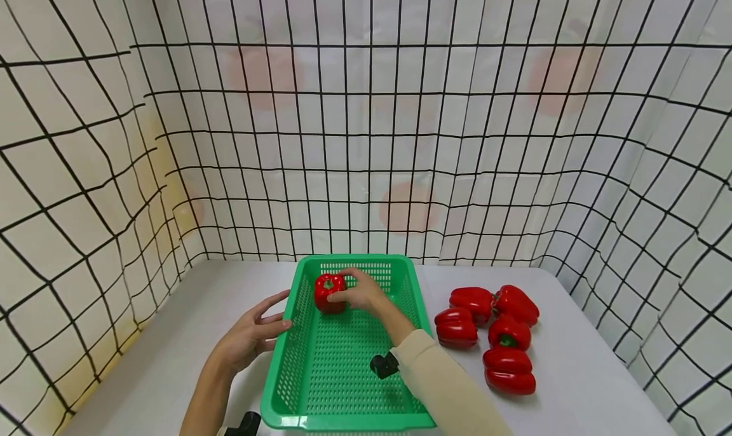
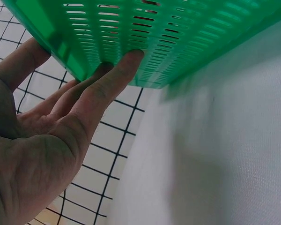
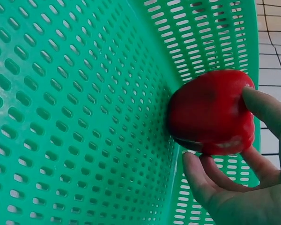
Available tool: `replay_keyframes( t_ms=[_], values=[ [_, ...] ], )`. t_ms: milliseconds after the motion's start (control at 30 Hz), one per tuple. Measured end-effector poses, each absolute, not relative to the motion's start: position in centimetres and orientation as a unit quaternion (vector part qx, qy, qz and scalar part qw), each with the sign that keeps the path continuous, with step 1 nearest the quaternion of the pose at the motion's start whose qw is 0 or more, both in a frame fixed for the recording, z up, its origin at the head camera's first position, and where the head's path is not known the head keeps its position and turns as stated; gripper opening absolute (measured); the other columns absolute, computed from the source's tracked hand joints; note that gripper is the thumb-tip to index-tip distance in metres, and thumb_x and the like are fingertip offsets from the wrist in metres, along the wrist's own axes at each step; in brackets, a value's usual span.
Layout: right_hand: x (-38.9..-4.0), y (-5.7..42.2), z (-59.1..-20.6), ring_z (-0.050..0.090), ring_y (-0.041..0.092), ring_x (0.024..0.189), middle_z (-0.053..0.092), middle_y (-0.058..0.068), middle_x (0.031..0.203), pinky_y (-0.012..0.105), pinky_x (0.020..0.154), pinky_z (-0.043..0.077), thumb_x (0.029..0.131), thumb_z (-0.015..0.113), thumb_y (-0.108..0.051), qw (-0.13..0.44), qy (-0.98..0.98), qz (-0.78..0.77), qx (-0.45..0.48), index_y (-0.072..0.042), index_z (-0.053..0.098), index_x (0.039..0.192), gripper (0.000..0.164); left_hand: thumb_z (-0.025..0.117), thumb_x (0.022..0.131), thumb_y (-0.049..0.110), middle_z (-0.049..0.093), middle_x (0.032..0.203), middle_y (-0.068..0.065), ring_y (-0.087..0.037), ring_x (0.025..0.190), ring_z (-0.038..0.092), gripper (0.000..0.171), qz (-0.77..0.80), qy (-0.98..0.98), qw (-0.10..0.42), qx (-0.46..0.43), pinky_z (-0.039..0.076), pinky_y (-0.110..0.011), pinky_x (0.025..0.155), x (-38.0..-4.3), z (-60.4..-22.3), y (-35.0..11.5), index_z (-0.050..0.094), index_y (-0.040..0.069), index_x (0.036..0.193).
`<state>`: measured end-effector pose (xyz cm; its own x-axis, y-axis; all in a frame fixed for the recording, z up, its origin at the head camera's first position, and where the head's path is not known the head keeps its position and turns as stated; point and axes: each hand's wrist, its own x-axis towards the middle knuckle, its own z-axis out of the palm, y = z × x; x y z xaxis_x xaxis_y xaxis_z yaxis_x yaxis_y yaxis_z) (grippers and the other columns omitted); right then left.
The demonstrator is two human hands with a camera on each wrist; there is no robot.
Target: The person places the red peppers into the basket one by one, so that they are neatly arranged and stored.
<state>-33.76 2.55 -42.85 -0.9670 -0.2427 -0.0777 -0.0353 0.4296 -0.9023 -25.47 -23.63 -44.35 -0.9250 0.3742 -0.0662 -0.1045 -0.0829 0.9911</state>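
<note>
A red bell pepper (image 1: 329, 294) stands upright in the far left corner of a green perforated basket (image 1: 343, 385). My right hand (image 1: 364, 293) reaches into the basket and holds this pepper between thumb and fingers. In the right wrist view the pepper (image 3: 210, 112) sits at the basket's floor and wall, with the fingertips (image 3: 193, 164) along its side. My left hand (image 1: 248, 337) is at the basket's left side, its fingers spread and extended. The left wrist view shows the left fingers (image 2: 126, 65) touching the outside of the basket wall (image 2: 178, 42).
Several red bell peppers (image 1: 509, 372) lie in a group on the white table (image 1: 577, 360), right of the basket. Black netting (image 1: 357, 137) over white sheeting encloses the back and both sides. Small black wrist cameras (image 1: 384, 365) are worn on both wrists.
</note>
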Motion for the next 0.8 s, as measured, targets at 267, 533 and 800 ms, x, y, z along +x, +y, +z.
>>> replay_keyframes(
  t_ms=[267,533,800],
  values=[
    [-33.4,2.4,-42.7,0.065,0.03,0.109,0.053,0.016,0.146,0.04,0.083,0.061,0.082,0.085,-0.025,0.095,0.846,-0.52,-0.074,-0.016,0.057,0.14,0.065,0.067,0.097,0.01,0.05,0.151,-0.025,-0.037,0.115,0.07,0.083,0.726,0.66,0.164,0.101,0.058,-0.048,0.094,-25.3,-44.3,-23.6,0.018,0.016,0.163],
    [-33.5,2.5,-42.6,0.064,0.024,0.1,0.059,0.015,0.138,0.038,0.081,0.058,0.081,0.086,-0.028,0.081,0.852,-0.511,-0.08,-0.016,0.055,0.144,0.071,0.066,0.097,0.009,0.049,0.151,-0.025,-0.036,0.115,0.07,0.082,0.725,0.66,0.166,0.101,0.058,-0.048,0.094,-25.3,-44.1,-23.5,0.018,0.015,0.163],
    [-33.3,2.9,-41.2,0.063,0.024,0.099,0.061,0.016,0.133,0.044,0.087,0.056,0.083,0.084,-0.029,0.064,0.859,-0.5,-0.092,-0.015,0.055,0.144,0.069,0.068,0.097,0.01,0.053,0.148,-0.024,-0.037,0.114,0.07,0.084,0.723,0.664,0.164,0.099,0.058,-0.049,0.094,-25.1,-44.0,-23.6,0.017,0.014,0.163]
  ],
)
